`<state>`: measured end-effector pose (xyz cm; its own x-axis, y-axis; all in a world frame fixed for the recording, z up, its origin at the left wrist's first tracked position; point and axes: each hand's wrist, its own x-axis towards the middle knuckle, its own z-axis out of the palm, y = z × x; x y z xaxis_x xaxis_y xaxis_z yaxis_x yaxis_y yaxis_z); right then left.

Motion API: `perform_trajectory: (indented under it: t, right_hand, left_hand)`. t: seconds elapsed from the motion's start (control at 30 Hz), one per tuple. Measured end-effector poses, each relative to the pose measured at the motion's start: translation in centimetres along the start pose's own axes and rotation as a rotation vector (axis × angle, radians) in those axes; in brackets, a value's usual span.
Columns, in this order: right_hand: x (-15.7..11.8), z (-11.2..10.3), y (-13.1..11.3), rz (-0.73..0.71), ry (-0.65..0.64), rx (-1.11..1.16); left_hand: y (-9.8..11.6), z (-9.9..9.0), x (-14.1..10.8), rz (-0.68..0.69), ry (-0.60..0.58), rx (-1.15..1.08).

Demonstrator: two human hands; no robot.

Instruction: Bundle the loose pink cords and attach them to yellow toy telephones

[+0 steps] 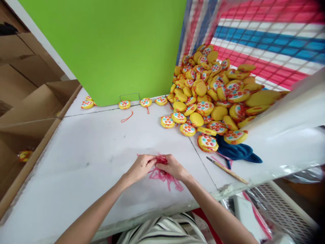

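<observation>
My left hand (141, 167) and my right hand (174, 166) meet over the white table, close to its front edge. Their fingers are closed on a crumpled bunch of thin pink plastic strips (175, 184), whose loose ends spread out below my right hand. Part of the bunch is hidden by my fingers. To the right, past a dark seam line, lie a knife with a wooden handle (228, 171) and a dark blue cloth (236, 150). A yellow toy with coloured dots (208, 143) rests beside the cloth.
A large heap of yellow toys (200, 88) fills the back right against a striped sheet (274, 44). A green board (109, 51) stands at the back, with several toys along its foot. An orange cord loop (127, 117) lies before it. Open cardboard boxes (38, 112) stand left.
</observation>
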<state>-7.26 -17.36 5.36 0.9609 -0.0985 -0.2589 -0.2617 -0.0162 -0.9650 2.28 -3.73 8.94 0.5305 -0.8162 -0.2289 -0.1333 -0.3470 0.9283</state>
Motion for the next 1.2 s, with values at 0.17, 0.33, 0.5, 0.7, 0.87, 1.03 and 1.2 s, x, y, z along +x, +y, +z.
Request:
perform_trajectory:
  t: [0.17, 0.33, 0.5, 0.7, 0.87, 1.03, 1.2]
  right_hand:
    - [0.0, 1.2, -0.3, -0.116, 0.093, 0.158]
    - [0.5, 3.1, -1.0, -0.135, 0.442, 0.339]
    - [1.3, 3.8, -1.4, -0.088, 0.542, 0.641]
    - [1.8, 2.9, -2.5, -0.073, 0.521, 0.76]
    - [2.1, 3.1, -3.5, -0.038, 0.455, 0.783]
    - [2.0, 5.1, -2.8, -0.002, 0.138, 0.48]
    - [1.6, 6.4, -2.2, -0.059, -0.099, 0.265]
  left_hand:
    - [-1.6, 1.3, -0.5, -0.177, 0.144, -0.369]
    - [-2.0, 4.0, -0.2, -0.317, 0.191, -0.713]
    - [-1.5, 5.5, -0.4, -0.35, 0.176, -0.871]
    - [-2.0, 3.8, -2.3, -0.396, 0.255, -0.883]
    - [-2.6, 2.5, -4.6, -0.295, 0.497, -0.826]
    - [-1.9, 2.6, -6.0, -0.221, 0.531, -0.649]
    - [-2.0, 2.6, -7.4, -0.231, 0.56, -0.611]
